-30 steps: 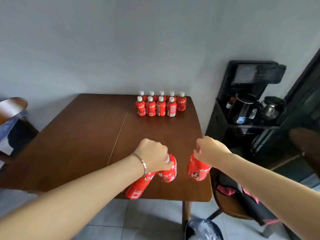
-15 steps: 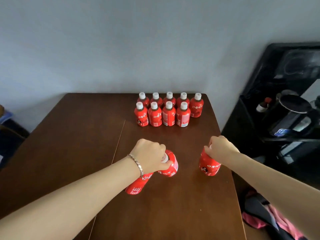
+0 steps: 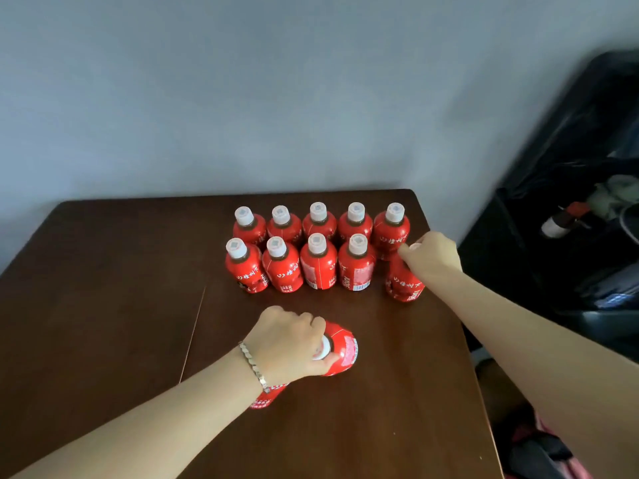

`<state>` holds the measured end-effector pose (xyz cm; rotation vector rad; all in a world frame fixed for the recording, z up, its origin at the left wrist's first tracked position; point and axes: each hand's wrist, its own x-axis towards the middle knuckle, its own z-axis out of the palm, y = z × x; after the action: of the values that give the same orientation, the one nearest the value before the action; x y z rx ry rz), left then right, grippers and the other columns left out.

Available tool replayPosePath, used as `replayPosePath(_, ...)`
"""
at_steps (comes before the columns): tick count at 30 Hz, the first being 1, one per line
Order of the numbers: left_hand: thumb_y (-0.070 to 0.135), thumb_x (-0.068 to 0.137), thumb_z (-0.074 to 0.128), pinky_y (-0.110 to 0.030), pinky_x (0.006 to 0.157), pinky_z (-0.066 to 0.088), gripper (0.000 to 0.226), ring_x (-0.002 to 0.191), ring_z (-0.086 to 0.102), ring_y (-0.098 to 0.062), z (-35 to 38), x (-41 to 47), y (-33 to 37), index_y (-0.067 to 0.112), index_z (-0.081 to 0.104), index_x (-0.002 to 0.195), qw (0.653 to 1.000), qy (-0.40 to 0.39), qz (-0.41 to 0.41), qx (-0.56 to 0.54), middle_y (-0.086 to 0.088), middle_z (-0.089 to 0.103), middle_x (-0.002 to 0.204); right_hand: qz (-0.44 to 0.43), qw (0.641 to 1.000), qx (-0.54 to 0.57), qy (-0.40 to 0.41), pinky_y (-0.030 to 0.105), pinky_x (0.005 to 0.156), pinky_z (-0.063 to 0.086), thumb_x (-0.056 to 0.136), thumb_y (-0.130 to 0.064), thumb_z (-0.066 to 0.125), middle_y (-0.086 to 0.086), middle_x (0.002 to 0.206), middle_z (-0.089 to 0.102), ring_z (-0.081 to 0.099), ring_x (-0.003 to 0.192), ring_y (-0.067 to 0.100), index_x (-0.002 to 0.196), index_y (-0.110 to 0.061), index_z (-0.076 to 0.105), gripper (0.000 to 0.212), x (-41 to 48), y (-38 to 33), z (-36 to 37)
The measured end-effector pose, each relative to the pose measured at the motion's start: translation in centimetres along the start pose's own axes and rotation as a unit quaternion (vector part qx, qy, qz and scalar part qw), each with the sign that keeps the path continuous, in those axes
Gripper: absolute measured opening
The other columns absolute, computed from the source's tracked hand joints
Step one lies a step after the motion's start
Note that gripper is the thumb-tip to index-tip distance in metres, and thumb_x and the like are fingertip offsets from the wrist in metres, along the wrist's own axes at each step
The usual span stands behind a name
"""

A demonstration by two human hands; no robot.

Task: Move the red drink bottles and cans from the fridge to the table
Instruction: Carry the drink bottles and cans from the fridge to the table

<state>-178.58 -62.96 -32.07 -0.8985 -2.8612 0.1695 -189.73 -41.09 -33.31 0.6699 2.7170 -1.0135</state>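
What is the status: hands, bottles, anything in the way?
Left hand grips two red bottles. Right hand holds third bottle at front row's right end. Nine bottles stand grouped; nothing blocks.

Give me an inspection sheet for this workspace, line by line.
Surface: brown wooden table, a seam running down its top.
Job's things: nine red bottles with white caps upright in two rows, five behind, four in front; end bottle upright at the front row's right end; near bottle and tilted bottle closer to the person.
Clutter: nothing seen.
Hands: right hand grips the end bottle's top; left hand, bracelet on its wrist, holds the near and tilted bottles.
Cables: nothing seen.
Surroundings: grey wall; dark stand at right; dark and pink cloth lower right.
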Motion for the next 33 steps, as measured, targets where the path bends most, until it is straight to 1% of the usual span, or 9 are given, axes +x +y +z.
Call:
replayPosePath(4,0.059,0.061,0.054,-0.014,0.039,0.024,0.043,0.026,0.042,-0.010,1.5,1.1,-0.9,0.018,0.058,0.047,0.999,-0.011,0.025,-0.018,0.006,0.044,0.035,-0.007,0.997,0.073,-0.004,0.031,0.069,0.048,0.088,-0.033,0.058,0.007,0.093,0.064,0.063,0.089,0.025,0.101,-0.005,0.062,0.031,1.4,-0.7,1.0)
replayPosePath(9,0.057,0.067,0.044,-0.013,0.038,0.028,0.047,0.026,0.043,-0.011,3.1,1.5,-1.8,0.017,0.060,0.048,0.999,0.002,0.038,-0.030,0.006,0.045,0.035,0.108,0.975,0.194,0.025,0.034,0.071,0.055,0.095,-0.044,0.044,0.010,0.091,0.069,0.069,0.076,0.025,0.108,-0.008,0.059,0.041,0.8,0.9,0.3)
replayPosePath(13,0.057,0.066,0.047,-0.013,0.040,0.023,0.046,0.026,0.041,-0.011,3.6,1.7,-2.2,0.018,0.058,0.046,0.999,-0.006,0.043,-0.029,0.006,0.044,0.034,0.288,0.852,0.415,-0.138,0.051,0.101,0.043,0.086,-0.063,0.049,0.013,0.147,0.037,0.047,0.126,0.040,0.144,-0.025,0.032,0.072,0.3,2.4,2.1)
replayPosePath(18,0.058,0.068,0.045,-0.012,0.037,0.030,0.049,0.026,0.043,-0.011,3.9,1.3,-2.7,0.016,0.059,0.046,0.999,-0.004,0.035,-0.040,0.005,0.046,0.034,0.277,0.789,0.536,-0.113,0.039,0.084,0.055,0.088,-0.047,0.059,0.010,0.140,0.046,0.056,0.116,0.032,0.140,-0.020,0.039,0.062,0.6,2.4,5.0)
replayPosePath(21,0.057,0.071,0.035,-0.013,0.036,0.033,0.055,0.027,0.046,-0.010,4.1,0.9,-3.1,0.016,0.063,0.047,0.999,0.005,0.031,-0.034,0.005,0.050,0.035,0.273,0.766,0.573,-0.102,0.040,0.091,0.054,0.092,-0.038,0.056,0.010,0.142,0.045,0.054,0.121,0.032,0.140,-0.018,0.040,0.054,0.8,2.0,5.4)
replayPosePath(24,0.058,0.069,0.039,-0.013,0.036,0.031,0.053,0.027,0.045,-0.011,4.2,0.4,-3.5,0.016,0.063,0.047,0.999,0.000,0.028,-0.026,0.005,0.049,0.035,0.288,0.820,0.478,-0.128,0.039,0.089,0.051,0.095,-0.045,0.047,0.012,0.137,0.050,0.061,0.109,0.030,0.143,-0.018,0.036,0.057,-0.4,2.7,5.3)
replayPosePath(28,0.058,0.061,0.054,-0.013,0.038,0.026,0.045,0.025,0.042,-0.012,3.4,0.2,-3.8,0.016,0.057,0.044,0.999,0.003,0.031,-0.020,0.005,0.044,0.033,0.120,0.965,0.052,-0.227,0.033,0.073,0.050,0.082,-0.016,0.062,0.015,0.120,0.050,0.058,0.097,0.025,0.142,-0.008,0.032,0.067,-4.5,2.6,5.7)
replayPosePath(31,0.055,0.068,0.043,-0.014,0.040,0.024,0.047,0.025,0.042,-0.013,3.3,0.5,-3.7,0.016,0.053,0.044,0.998,0.041,0.033,-0.021,0.005,0.042,0.034,-0.209,0.917,-0.154,-0.301,0.037,0.099,0.045,0.068,-0.021,0.079,-0.001,0.152,0.017,0.035,0.133,0.025,0.150,-0.033,0.007,0.110,-8.5,0.5,6.5)
replayPosePath(33,0.054,0.068,0.042,-0.014,0.040,0.027,0.047,0.026,0.044,-0.014,3.0,0.3,-3.4,0.014,0.057,0.047,0.997,0.061,0.031,-0.035,0.005,0.044,0.035,-0.291,0.898,-0.190,-0.271,0.035,0.101,0.042,0.066,-0.030,0.081,-0.007,0.147,0.030,0.041,0.129,0.023,0.147,-0.036,0.015,0.105,-10.7,-0.5,7.5)
